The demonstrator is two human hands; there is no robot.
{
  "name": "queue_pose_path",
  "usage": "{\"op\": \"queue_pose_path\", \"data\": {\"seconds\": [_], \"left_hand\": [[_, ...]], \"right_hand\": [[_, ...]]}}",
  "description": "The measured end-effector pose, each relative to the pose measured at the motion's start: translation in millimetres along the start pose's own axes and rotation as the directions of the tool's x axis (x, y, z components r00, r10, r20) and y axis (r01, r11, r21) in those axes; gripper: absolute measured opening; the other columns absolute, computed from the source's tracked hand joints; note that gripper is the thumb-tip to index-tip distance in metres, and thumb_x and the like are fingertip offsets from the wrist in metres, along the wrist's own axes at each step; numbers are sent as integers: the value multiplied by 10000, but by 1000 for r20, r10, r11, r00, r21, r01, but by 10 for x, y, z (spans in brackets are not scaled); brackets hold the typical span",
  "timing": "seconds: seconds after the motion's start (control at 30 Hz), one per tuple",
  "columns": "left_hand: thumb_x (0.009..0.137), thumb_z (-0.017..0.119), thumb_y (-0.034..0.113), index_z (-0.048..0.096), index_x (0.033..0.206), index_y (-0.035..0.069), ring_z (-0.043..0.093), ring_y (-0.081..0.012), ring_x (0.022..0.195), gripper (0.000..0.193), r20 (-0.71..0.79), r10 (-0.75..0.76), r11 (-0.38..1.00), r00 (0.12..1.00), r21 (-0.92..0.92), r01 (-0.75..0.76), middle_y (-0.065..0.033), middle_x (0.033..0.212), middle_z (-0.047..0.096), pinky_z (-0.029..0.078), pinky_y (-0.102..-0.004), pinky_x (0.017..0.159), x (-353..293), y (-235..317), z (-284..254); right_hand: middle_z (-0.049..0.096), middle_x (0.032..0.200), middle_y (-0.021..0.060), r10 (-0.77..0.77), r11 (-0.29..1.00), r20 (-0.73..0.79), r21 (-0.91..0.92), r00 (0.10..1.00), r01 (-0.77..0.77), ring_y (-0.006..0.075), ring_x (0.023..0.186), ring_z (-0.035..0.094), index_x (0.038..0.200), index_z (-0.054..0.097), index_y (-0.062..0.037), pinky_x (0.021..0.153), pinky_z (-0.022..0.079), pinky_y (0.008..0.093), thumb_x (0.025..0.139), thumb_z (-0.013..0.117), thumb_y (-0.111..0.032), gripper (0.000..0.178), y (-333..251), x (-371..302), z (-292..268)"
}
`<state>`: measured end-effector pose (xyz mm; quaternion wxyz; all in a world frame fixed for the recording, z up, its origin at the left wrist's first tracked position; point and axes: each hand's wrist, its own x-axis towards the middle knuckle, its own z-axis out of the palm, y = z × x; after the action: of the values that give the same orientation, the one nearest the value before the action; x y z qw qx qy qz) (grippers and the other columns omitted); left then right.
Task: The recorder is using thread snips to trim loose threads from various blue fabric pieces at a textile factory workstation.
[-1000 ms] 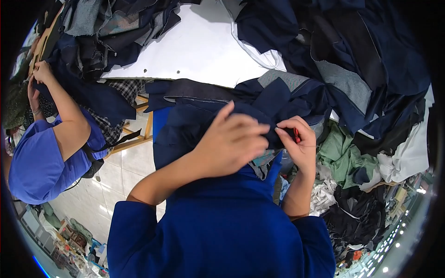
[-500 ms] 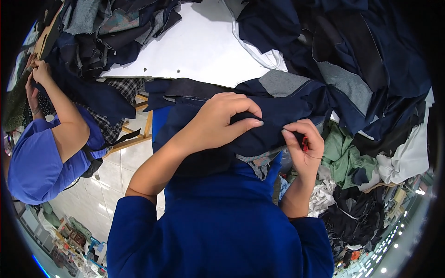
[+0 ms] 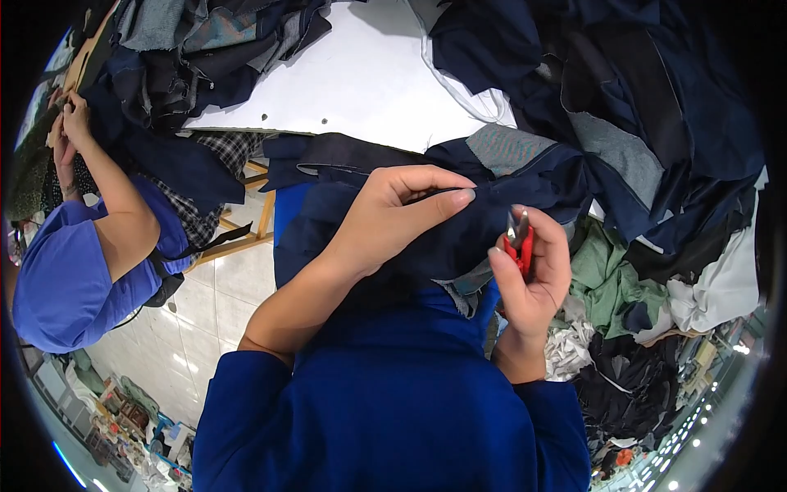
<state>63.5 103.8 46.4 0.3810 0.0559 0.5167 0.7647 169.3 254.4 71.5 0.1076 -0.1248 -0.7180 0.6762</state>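
Dark navy fabric drapes off the table edge and across my lap. My left hand pinches a fold of this fabric between thumb and fingers. Red-handled thread snips with short metal blades rest in my right hand, its fingers curled round the handles. The blades point up and away from me, just right of the pinched fold and apart from my left fingertips. A grey patterned piece lies on the navy cloth beyond the hands.
A white tabletop lies ahead, with navy garment heaps at right and more at far left. Green cloth and white cloth pile at my right. At left a person in a blue top handles dark fabric.
The red snips, mostly hidden in my right palm before, now show with blades up between the fingers. My left hand has shifted slightly right and up, still pinching the fabric.
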Motion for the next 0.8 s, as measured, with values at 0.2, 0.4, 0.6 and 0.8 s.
{"op": "queue_pose_path", "data": {"seconds": [0.2,0.4,0.6,0.8], "left_hand": [[836,620,69,662,1003,-17,609,-107,843,193,-41,-41,997,998,-68,38,-91,938,667,458,-204,775,-28,56,34],[833,624,68,667,997,-13,608,-103,842,188,-19,-17,997,1000,-72,16,-80,909,674,455,-205,783,-71,104,69],[835,614,54,662,1000,-18,604,-106,863,186,14,48,999,999,-8,-48,-88,935,669,452,-214,803,-76,88,58],[840,604,52,658,1002,-23,602,-107,861,186,20,48,998,999,32,-49,-86,935,667,452,-215,801,-76,112,52]], "right_hand": [[636,875,74,14,982,24,-187,1000,-10,73,756,566,1170,545,38,711,436,183,785,644,-3,400,-24,63,33],[632,856,68,18,984,-10,-179,1000,-19,71,728,549,1167,561,41,682,427,178,808,605,-4,364,12,35,27],[631,851,64,28,990,-26,-134,999,-32,68,731,547,1158,567,40,685,424,178,815,590,6,346,-10,22,36],[632,850,62,24,988,-28,-152,999,-28,68,730,548,1153,571,35,685,423,178,815,593,-1,341,2,21,24]]}}
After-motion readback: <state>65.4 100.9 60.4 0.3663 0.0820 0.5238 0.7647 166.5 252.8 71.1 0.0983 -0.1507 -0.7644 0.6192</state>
